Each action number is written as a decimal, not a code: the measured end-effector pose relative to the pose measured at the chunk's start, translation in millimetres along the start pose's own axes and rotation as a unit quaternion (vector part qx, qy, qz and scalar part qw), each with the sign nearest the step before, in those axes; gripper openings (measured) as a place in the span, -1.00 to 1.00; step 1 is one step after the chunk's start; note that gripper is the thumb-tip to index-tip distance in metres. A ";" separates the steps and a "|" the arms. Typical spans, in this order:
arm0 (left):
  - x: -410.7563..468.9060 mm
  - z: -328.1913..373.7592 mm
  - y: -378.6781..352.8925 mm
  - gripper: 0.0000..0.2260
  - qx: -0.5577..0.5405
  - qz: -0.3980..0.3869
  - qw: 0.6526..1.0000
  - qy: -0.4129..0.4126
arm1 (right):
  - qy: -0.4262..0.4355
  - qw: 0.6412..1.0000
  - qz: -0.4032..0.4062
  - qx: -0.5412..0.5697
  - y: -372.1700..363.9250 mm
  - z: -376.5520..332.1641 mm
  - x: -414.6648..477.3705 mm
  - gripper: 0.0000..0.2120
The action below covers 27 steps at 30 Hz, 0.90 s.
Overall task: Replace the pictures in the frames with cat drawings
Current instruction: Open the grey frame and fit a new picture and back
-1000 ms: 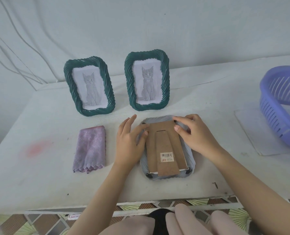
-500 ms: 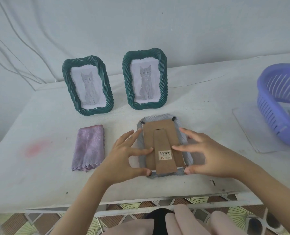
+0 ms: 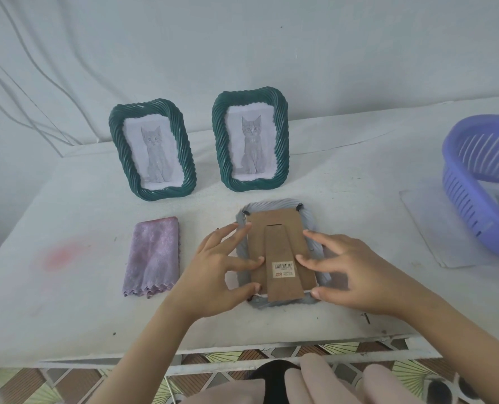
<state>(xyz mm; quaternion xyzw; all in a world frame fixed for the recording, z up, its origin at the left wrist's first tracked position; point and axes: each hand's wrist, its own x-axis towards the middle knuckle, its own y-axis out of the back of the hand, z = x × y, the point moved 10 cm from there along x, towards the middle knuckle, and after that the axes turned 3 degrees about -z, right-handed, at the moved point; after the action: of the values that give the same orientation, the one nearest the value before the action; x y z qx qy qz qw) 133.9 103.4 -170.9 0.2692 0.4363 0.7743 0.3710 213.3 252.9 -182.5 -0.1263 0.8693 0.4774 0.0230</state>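
Flat, both hands (image 3: 213, 275) (image 3: 356, 275) press ridged grey frame's (image 3: 312, 220) brown cardboard backing (image 3: 274, 225).

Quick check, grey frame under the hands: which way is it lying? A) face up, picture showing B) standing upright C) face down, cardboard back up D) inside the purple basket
C: the grey twisted-rim picture frame lies flat on the white table with its brown cardboard backing and barcode sticker facing up, the left hand and right hand resting fingers on it.
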 end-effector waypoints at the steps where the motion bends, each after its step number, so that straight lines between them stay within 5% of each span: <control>1: -0.8 -1.3 -0.7 -0.64 -0.006 0.002 1.000 0.004 | 0.001 1.000 0.008 -0.002 -2.0 0.4 -0.8 -0.55; 15: 0.1 5.2 -5.1 -0.50 -0.067 0.068 0.992 0.076 | -0.061 0.976 0.121 0.170 -9.8 1.0 -5.2 -0.56; 17: 2.3 11.1 -7.4 -0.48 -0.058 0.056 0.995 0.067 | -0.089 0.924 0.170 0.332 1.2 7.4 -8.1 -0.58; 20: 7.3 22.6 -5.3 -0.40 -0.031 0.047 0.997 0.045 | -0.097 0.762 0.211 0.604 5.6 23.0 -8.0 -0.59; 22: 12.1 32.1 1.6 -0.40 -0.047 0.052 0.996 0.050 | -0.073 0.699 0.226 0.674 11.5 23.1 -4.3 -0.57; 27: 18.2 49.5 41.2 -0.35 -0.115 0.122 0.973 0.157 | -0.020 0.713 0.206 0.670 26.1 -4.7 5.0 -0.51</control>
<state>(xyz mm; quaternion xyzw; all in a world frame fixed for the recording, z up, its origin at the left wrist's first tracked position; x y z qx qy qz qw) 146.0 127.5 -109.7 0.1510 0.3613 0.8914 0.2284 202.6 261.4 -159.3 0.1139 0.9652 -0.2345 0.0202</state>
